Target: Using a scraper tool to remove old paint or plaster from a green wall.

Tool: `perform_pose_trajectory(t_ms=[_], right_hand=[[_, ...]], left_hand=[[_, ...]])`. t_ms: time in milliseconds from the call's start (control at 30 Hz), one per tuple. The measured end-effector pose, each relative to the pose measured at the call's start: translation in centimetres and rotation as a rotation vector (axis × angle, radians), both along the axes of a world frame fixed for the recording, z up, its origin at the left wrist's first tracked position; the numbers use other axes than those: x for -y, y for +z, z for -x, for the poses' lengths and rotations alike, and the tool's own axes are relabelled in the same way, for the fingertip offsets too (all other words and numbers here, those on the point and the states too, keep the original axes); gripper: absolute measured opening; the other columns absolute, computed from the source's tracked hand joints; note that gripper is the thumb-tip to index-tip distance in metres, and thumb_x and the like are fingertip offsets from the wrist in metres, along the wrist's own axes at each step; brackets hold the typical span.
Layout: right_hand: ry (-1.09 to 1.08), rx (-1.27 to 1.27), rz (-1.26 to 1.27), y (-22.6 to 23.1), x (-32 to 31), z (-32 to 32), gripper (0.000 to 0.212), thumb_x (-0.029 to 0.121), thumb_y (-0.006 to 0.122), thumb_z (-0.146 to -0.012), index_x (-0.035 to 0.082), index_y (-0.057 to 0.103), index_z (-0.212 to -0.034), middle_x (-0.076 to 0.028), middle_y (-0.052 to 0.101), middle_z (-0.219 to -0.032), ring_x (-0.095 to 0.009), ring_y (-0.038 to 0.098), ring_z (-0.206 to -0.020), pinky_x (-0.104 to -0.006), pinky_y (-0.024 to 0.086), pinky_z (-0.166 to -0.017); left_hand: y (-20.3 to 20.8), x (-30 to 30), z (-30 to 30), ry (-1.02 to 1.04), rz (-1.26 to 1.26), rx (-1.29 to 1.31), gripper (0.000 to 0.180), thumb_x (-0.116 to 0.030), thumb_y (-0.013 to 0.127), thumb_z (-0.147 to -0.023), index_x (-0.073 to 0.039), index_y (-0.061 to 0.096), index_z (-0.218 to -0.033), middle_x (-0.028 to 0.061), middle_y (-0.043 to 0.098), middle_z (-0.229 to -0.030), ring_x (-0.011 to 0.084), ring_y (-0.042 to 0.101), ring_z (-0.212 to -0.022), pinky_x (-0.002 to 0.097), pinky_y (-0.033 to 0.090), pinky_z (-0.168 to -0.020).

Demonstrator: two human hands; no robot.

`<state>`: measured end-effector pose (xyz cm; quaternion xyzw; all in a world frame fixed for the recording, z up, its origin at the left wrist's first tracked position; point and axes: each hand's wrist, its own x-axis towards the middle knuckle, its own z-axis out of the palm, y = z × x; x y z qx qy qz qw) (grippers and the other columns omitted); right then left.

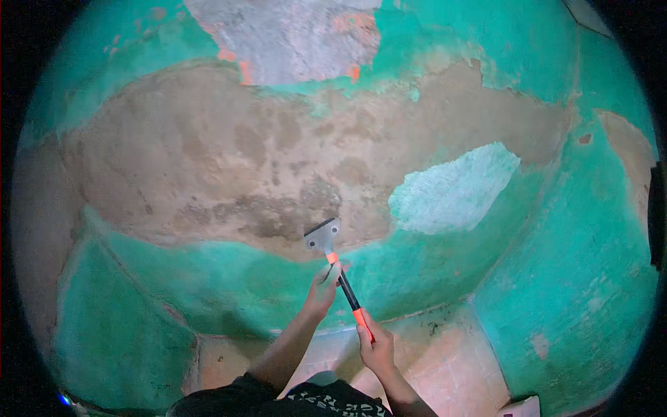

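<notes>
A long-handled scraper [349, 292] slants up across the middle, its handle black with orange-red parts. Its wide grey metal head [322, 236] lies over the lower edge of a bare brown patch [208, 153] on the green wall. My left hand [324, 286] is closed around the upper handle, just below the head. Lower down, my right hand [377, 345] grips the orange-red end of the handle. Whether the blade touches the wall I cannot tell.
Green paint [445, 271] surrounds the brown area. A pale grey patch [299, 42] shows above, and a light turquoise one [458, 187] at the right. Side walls meet this wall at both corners. Below is a light tiled floor [445, 347]. A white box-like object [521, 406] stands at lower right.
</notes>
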<state>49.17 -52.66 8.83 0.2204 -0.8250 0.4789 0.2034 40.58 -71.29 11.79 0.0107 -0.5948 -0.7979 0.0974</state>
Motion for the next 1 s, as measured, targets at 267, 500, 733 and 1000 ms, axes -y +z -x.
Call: perform_pose_trajectory(t_ms=[267, 500, 733, 1000], right_hand=[[-0.037, 0.04, -0.044, -2.4, -8.2, 6.4, 0.047, 0.014, 0.066, -0.1, 0.012, 0.061, -0.147, -0.021, 0.068, -0.087, -0.035, 0.069, -0.074, -0.0408, 0.054, -0.066], [-0.139, 0.266, -0.162, -4.1, -17.5, 8.8, 0.045, 0.012, 0.064, -0.1, 0.003, 0.06, -0.144, -0.021, 0.069, -0.09, -0.034, 0.069, -0.076, -0.0395, 0.055, -0.071], [-0.262, 0.328, -0.042, -3.9, -22.5, 10.7, 0.047, 0.012, 0.063, -0.102, 0.007, 0.057, -0.148, -0.016, 0.062, -0.078, -0.027, 0.063, -0.066, -0.0378, 0.05, -0.062], [-0.16, 0.501, 0.154, -6.6, -33.6, 16.8, 0.055, 0.024, 0.054, -0.11, 0.011, 0.042, -0.161, -0.001, 0.056, -0.08, -0.01, 0.055, -0.065, -0.0281, 0.049, -0.061]], left_hand=[[-3.4, -6.4, 8.0, -0.203, 0.124, 0.088, 0.045, -0.039, 0.054, -0.11, -0.003, 0.069, -0.133, 0.0005, 0.066, -0.116, 0.0125, 0.057, -0.11, 0.0329, 0.044, -0.101], [-5.4, -14.8, 12.8, -0.431, 0.093, 0.262, 0.042, -0.034, 0.055, -0.111, 0.002, 0.069, -0.125, 0.0041, 0.067, -0.117, 0.0143, 0.059, -0.115, 0.0333, 0.043, -0.106], [-5.9, -23.5, 17.2, -0.525, 0.144, 0.284, 0.043, -0.032, 0.054, -0.11, 0.002, 0.066, -0.132, 0.0071, 0.068, -0.117, 0.0171, 0.061, -0.113, 0.0329, 0.045, -0.104], [-9.0, -37.1, 24.2, -0.496, 0.112, 0.154, 0.039, -0.034, 0.058, -0.108, 0.001, 0.07, -0.122, 0.002, 0.066, -0.1, 0.0141, 0.06, -0.097, 0.0311, 0.048, -0.09]])
